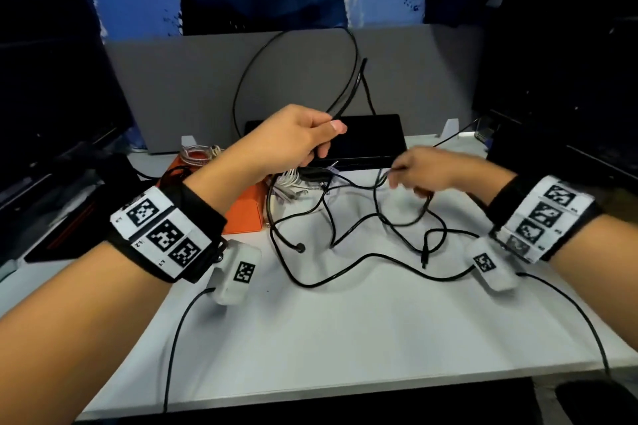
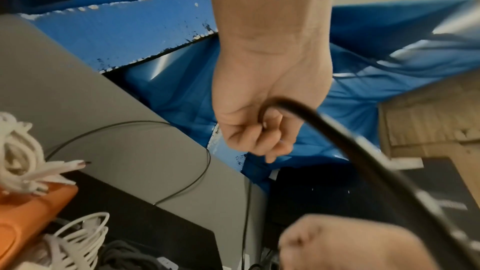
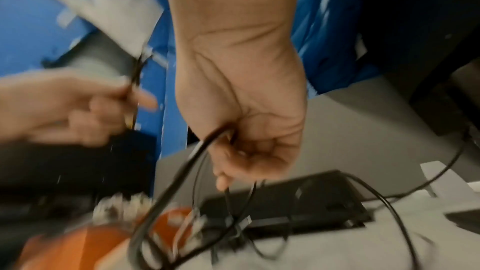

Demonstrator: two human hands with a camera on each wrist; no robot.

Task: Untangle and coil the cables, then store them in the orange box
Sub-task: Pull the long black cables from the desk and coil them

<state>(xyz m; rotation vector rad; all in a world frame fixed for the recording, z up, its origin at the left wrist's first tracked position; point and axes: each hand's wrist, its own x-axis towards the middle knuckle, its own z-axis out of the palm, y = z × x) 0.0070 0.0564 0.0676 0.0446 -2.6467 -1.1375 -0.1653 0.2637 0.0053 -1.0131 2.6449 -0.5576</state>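
Cable (image 1: 345, 79), thin, black and springy, rises in a big loop above our left hand (image 1: 293, 138), whose fingers curl round it, thumb on top. Below that grip its slack runs down to our right hand (image 1: 431, 169), which pinches a strand just over the tangle (image 1: 362, 235) on the table (image 1: 345, 338). We judge it light and floppy, likely to snag, so best taken close to the knot. Both wrists are raised, palms down. Beneath the left wrist sits the box (image 1: 241, 214).
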